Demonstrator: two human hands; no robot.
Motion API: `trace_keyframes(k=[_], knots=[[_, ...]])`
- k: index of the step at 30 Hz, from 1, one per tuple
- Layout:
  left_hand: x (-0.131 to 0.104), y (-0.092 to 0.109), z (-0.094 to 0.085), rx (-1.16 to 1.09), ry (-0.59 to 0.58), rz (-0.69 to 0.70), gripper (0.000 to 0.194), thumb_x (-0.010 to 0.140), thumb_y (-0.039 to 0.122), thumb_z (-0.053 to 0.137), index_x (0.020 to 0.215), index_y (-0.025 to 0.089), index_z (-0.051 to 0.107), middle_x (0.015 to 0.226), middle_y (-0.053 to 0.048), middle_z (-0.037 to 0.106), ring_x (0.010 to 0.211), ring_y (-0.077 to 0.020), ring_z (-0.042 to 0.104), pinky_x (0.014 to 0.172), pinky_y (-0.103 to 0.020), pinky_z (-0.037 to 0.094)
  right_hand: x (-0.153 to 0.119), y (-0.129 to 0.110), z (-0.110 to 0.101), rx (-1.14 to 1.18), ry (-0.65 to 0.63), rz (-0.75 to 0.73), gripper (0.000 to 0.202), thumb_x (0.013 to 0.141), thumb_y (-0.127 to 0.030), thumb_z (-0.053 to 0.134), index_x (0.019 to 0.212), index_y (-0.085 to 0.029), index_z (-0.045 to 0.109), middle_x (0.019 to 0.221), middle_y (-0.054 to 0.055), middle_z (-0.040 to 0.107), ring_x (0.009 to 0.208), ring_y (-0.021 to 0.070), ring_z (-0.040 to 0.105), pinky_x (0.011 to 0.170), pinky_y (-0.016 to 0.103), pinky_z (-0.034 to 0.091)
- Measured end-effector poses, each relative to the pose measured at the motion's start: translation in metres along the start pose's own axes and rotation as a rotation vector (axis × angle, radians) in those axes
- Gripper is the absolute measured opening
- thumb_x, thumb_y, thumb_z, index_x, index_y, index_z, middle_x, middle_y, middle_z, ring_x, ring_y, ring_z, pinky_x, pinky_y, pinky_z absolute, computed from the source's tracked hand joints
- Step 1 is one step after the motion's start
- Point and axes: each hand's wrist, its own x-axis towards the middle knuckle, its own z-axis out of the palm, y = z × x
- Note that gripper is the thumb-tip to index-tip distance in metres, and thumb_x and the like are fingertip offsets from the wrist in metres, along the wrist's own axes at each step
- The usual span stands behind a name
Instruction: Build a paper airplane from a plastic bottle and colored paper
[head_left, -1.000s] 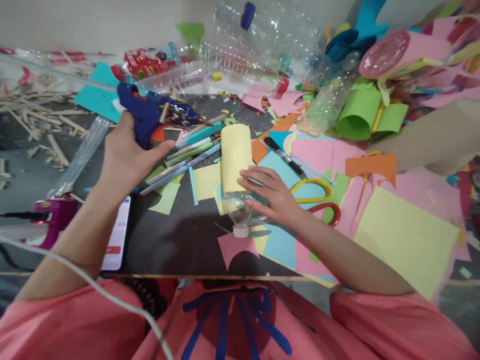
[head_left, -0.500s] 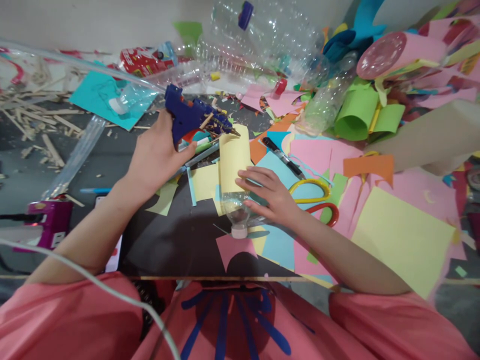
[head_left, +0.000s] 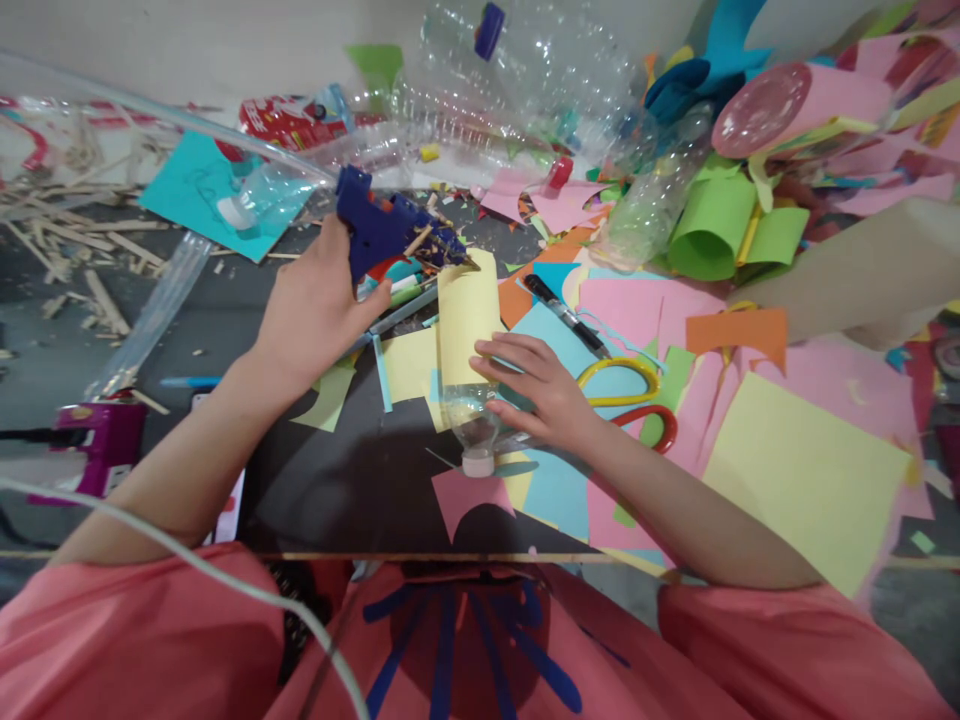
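Observation:
My left hand [head_left: 311,300] is closed around the handle of a dark blue hot glue gun [head_left: 379,225]. The gun's nozzle points right and meets the far end of yellow paper [head_left: 469,310] wrapped round a clear plastic bottle [head_left: 469,410]. That bottle lies on its side with its white cap [head_left: 478,462] toward me. From the right, my right hand [head_left: 544,390] holds the bottle, its fingers laid over the paper's edge and the thumb by the clear shoulder. The underside of the bottle is hidden.
Scissors [head_left: 622,380] and a black marker [head_left: 566,315] lie on coloured paper at right. Wood sticks [head_left: 75,240] are scattered at left, near a purple power adapter [head_left: 109,450]. Clear bottles [head_left: 525,80] and green paper rolls [head_left: 712,225] stand behind. A white cable [head_left: 187,545] crosses the front left.
The glue gun has shifted very slightly in my left hand, its rear end a touch to the right. My right hand and the bottle stay in place.

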Motion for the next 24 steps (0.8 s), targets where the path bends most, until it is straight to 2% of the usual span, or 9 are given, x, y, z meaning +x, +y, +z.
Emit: trace_keyframes(k=[4, 8, 14, 24], knots=[[0.0, 0.003, -0.003, 0.058, -0.012, -0.017, 0.054, 0.093, 0.057, 0.04, 0.125, 0.015, 0.028, 0.109, -0.016, 0.062, 0.102, -0.0397, 0.07, 0.077, -0.053, 0.059, 0.0, 0.0, 0.001, -0.01, 0.027, -0.021, 0.04, 0.1, -0.036, 0.046, 0.137, -0.024, 0.055, 0.133, 0.008, 0.066, 0.129, 0.0245, 0.055, 0.105, 0.05, 0.051], [-0.002, 0.004, -0.005, 0.1, -0.027, -0.035, 0.051, 0.094, 0.058, 0.033, 0.119, 0.014, 0.031, 0.104, -0.016, 0.062, 0.1, -0.0412, 0.07, 0.072, -0.055, 0.059, -0.001, 0.001, 0.002, 0.013, 0.036, -0.03, 0.042, 0.099, -0.034, 0.05, 0.138, -0.023, 0.054, 0.133, 0.009, 0.066, 0.13, 0.0241, 0.054, 0.106, 0.049, 0.051], [-0.006, 0.0, -0.01, 0.091, -0.007, 0.009, 0.062, 0.095, 0.066, 0.015, 0.125, 0.013, 0.027, 0.105, -0.015, 0.061, 0.104, -0.0391, 0.069, 0.077, -0.055, 0.058, -0.001, 0.001, 0.001, 0.021, -0.003, 0.005, 0.041, 0.1, -0.037, 0.046, 0.138, -0.024, 0.055, 0.135, 0.008, 0.065, 0.131, 0.0248, 0.054, 0.108, 0.051, 0.049], [-0.009, -0.006, -0.012, 0.098, -0.018, -0.011, 0.069, 0.091, 0.068, 0.017, 0.128, 0.012, 0.03, 0.109, -0.017, 0.059, 0.109, -0.0393, 0.067, 0.083, -0.055, 0.057, 0.0, 0.0, 0.0, 0.001, -0.033, 0.03, 0.041, 0.1, -0.04, 0.043, 0.137, -0.026, 0.056, 0.135, 0.008, 0.065, 0.132, 0.0246, 0.053, 0.108, 0.052, 0.049]])
